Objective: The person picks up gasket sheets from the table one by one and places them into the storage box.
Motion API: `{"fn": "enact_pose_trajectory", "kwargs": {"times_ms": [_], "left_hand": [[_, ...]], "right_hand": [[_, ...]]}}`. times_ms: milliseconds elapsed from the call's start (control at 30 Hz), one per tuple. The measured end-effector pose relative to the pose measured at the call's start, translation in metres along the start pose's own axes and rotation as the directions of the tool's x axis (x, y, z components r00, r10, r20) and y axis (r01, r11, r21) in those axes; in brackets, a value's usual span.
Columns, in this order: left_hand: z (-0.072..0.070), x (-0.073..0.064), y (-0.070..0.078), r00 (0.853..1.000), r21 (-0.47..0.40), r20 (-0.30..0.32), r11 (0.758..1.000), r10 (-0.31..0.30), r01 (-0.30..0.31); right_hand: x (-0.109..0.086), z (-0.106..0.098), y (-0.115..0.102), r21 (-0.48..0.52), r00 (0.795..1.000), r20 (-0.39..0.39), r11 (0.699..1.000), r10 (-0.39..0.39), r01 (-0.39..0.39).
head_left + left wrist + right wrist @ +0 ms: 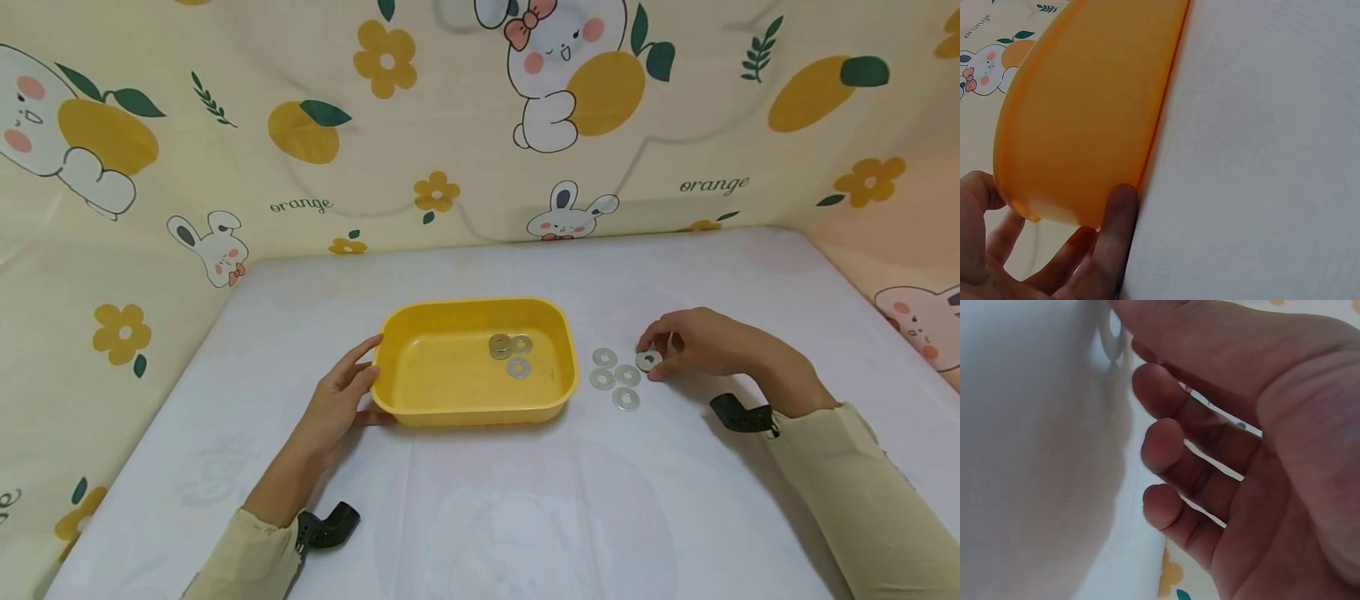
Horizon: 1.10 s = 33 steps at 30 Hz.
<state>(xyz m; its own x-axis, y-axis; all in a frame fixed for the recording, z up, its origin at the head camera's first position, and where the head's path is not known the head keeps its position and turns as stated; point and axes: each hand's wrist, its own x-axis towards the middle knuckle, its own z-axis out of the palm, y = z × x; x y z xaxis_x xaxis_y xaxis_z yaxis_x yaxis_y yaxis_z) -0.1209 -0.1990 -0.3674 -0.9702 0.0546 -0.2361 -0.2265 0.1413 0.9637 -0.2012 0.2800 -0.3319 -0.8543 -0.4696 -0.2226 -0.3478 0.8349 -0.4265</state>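
My left hand (337, 400) rests against the left end of a yellow plastic tray (450, 417), fingertips spread along its rim and end wall. In the left wrist view, the fingers (1119, 219) touch the outside of that wall. Several flat metal washers (519, 367) lie in the right part of the tray, two of them overlapping. Right of the tray, my right hand (708, 342) pinches one washer (648, 361) between thumb and finger, low over the table. The right wrist view shows this washer (1110, 328) at the thumb tip, with the other fingers loosely bent.
Several more washers (626, 399) lie loose on the white table cover (495, 500), between the tray and my right hand. Behind the table hangs a cream cloth (450, 125) printed with rabbits and oranges. A black wrist camera (328, 527) sits on my left wrist.
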Motion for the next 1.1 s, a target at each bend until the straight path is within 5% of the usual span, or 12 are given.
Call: {"fn": "enact_pose_trajectory", "kwargs": {"times_ms": [700,1100], "left_hand": [[-0.001,0.004,0.0,1.0,-0.003,0.003,1.0,-0.008,0.008],[-0.003,0.002,-0.002,1.0,0.008,0.011,1.0,0.013,-0.013]], "right_hand": [[-0.003,-0.01,-0.016,0.008,0.976,-0.207,0.998,-0.064,0.067],[-0.002,-0.012,-0.034,-0.045,0.923,-0.344,0.985,-0.173,0.168]]}}
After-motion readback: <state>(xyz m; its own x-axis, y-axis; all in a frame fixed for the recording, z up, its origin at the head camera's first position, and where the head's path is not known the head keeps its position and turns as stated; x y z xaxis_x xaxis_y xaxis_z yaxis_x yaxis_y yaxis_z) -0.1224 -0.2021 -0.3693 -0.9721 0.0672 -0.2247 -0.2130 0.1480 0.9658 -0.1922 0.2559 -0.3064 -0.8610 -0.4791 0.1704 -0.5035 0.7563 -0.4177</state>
